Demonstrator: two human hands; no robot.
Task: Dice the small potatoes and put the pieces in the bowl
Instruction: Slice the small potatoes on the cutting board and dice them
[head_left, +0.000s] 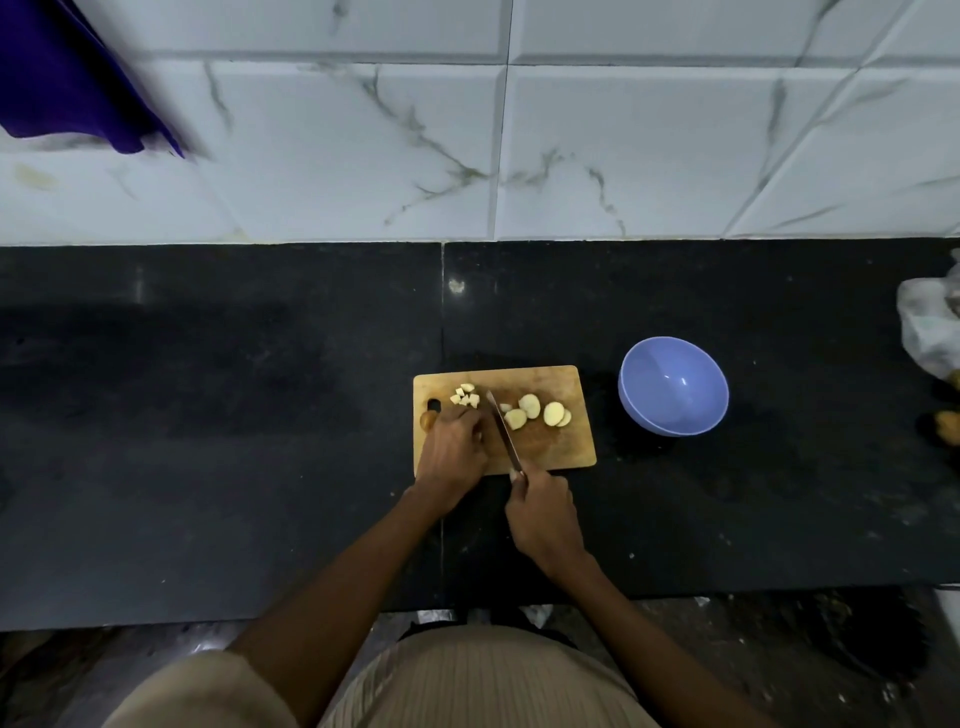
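Black counter (260, 415), knife (501, 428) pointing away, leaning left

Potato slices (540, 411) + dice (465, 395) on board (566, 447); bowl (673, 385) right of it.

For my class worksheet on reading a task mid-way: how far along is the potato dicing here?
Done: a small pile of diced pieces lies at the cutting board's far left. In hand: the right hand grips the knife, blade on the board, while the left hand steadies what is being cut, hidden beneath it. Left: several round slices are uncut, and the blue bowl is empty.
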